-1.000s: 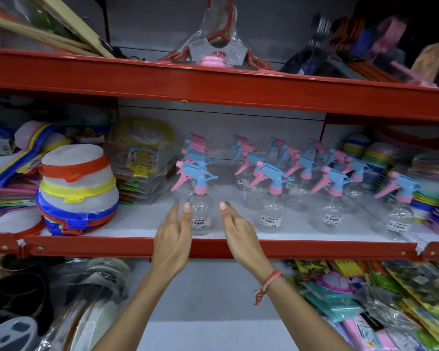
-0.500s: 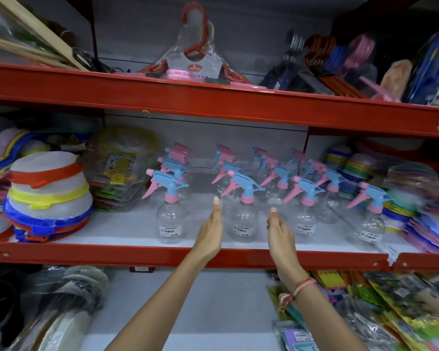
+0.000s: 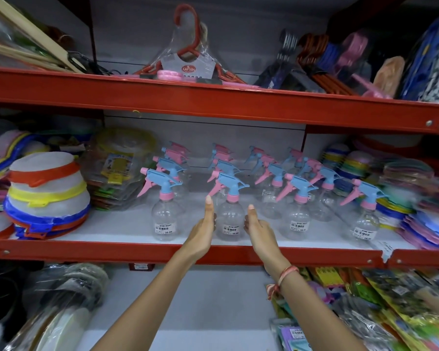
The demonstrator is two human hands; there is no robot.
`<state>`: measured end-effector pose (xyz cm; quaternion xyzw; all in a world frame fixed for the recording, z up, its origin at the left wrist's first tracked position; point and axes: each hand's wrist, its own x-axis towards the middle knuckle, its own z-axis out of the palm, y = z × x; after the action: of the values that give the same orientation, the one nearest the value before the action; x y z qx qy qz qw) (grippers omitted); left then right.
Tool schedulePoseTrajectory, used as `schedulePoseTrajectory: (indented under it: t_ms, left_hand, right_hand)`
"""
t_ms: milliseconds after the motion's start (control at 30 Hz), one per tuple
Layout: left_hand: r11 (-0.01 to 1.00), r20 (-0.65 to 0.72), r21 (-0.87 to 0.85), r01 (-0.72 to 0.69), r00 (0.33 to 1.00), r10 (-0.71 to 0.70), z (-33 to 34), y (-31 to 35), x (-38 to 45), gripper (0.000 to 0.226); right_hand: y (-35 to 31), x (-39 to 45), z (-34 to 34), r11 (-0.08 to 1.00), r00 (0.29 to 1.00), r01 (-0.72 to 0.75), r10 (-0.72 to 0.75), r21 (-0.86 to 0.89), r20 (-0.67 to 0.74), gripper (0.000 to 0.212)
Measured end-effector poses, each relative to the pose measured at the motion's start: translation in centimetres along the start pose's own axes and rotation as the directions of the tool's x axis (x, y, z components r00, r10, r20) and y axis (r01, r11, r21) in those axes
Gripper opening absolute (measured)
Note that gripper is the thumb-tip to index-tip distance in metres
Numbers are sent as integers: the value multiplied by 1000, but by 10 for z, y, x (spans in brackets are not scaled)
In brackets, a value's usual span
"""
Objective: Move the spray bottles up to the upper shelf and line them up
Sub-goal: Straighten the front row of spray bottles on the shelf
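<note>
Several clear spray bottles with blue and pink trigger heads stand in rows on the white middle shelf (image 3: pixel 112 251). The front row has a left bottle (image 3: pixel 165 220), a second bottle (image 3: pixel 230 222), a third (image 3: pixel 298 222) and a right one (image 3: pixel 365 225). My left hand (image 3: pixel 203 230) and my right hand (image 3: pixel 257 230) flank the second bottle, palms facing in, fingers straight, at or very near its sides. The bottle stands on the shelf. The upper shelf (image 3: pixel 213 98) runs above.
The upper shelf holds packed red hangers (image 3: pixel 188 59), wooden sticks at the left and more hangers at the right. Stacked coloured sieves (image 3: pixel 46 191) sit left of the bottles, plastic lids (image 3: pixel 403 188) to the right. Packaged goods fill the shelf below.
Both hands have moved right from the front-left bottle to the second front bottle and closed in on its sides. The bottles have not moved.
</note>
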<state>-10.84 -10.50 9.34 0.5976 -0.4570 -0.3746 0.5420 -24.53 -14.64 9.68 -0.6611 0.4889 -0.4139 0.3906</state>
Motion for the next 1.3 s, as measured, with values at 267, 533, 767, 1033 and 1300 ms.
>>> schedulePoseTrajectory:
  t_ms: [267, 533, 767, 1033, 1300]
  left_hand:
    - [999, 23, 49, -10, 1000, 9, -3, -8, 1, 131]
    - [959, -384, 110, -261, 879, 283, 10, -19, -20, 85]
    - [948, -364, -21, -317, 886, 289, 71, -14, -20, 40]
    - [990, -31, 80, -114, 993, 117, 141, 10, 5, 94]
    - [973, 24, 195, -122, 993, 120, 147, 16, 3, 63]
  right_hand:
    - [4, 3, 9, 1000, 1000, 17, -18, -20, -8, 78]
    - [17, -14, -16, 980, 980, 176, -165, 96, -115, 53]
    - [50, -8, -91, 979, 930, 168, -117, 120, -348, 42]
    - [64, 26, -135, 999, 993, -11, 5, -52, -116, 69]
    - [62, 19, -122, 990, 994, 62, -72, -125, -77, 85]
